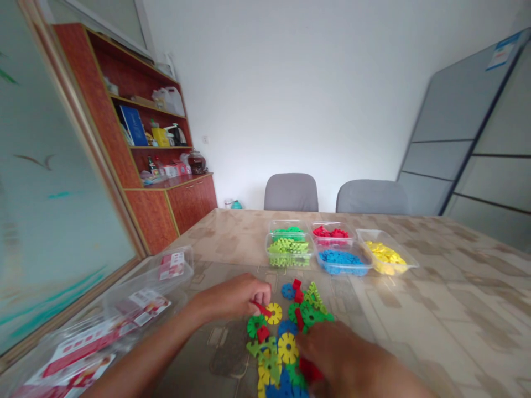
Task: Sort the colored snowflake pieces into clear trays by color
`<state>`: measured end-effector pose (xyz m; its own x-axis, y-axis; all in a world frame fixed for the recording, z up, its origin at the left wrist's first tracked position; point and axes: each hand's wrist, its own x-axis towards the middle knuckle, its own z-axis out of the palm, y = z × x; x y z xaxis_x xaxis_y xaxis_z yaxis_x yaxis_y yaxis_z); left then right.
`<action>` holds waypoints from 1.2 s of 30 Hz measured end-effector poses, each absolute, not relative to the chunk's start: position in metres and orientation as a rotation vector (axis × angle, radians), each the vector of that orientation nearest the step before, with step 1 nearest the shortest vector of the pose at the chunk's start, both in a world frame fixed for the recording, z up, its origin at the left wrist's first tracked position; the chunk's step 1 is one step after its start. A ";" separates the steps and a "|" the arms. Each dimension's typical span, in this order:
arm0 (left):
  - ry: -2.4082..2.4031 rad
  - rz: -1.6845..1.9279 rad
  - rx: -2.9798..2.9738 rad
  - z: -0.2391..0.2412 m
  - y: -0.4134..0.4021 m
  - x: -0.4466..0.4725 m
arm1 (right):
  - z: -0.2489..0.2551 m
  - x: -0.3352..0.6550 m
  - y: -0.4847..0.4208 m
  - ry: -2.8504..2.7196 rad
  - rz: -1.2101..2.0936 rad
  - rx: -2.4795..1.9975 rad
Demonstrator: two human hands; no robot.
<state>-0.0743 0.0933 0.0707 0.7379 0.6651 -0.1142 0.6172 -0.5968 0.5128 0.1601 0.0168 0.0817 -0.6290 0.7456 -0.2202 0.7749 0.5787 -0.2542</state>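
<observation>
My left hand (244, 296) is closed in a pinch on a flat red plastic building piece (260, 308), beside a yellow notched disc (274, 314). My right hand (340, 354), blurred, is curled low over the right side of the loose pile, its fingertips near another yellow disc (287, 347). Dark red shows under its fingers; whether they grip it is unclear. Around both hands lie a green disc (254, 327), a blue disc (287, 291), a lime triangular piece (314, 297) and several blue, green and red pieces, some hidden by my right hand.
Beyond the pile stand clear tubs of lime pieces (290, 251), green pieces (289, 233), red pieces (331, 234), blue pieces (343, 261) and yellow pieces (385, 257). Clear plastic lids with labels (136, 304) lie at the left. Two grey chairs (291, 192) stand behind the table (452, 276).
</observation>
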 end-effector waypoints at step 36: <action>1.017 0.485 2.420 0.039 0.081 -0.024 | 0.073 0.157 0.014 2.779 -0.534 1.148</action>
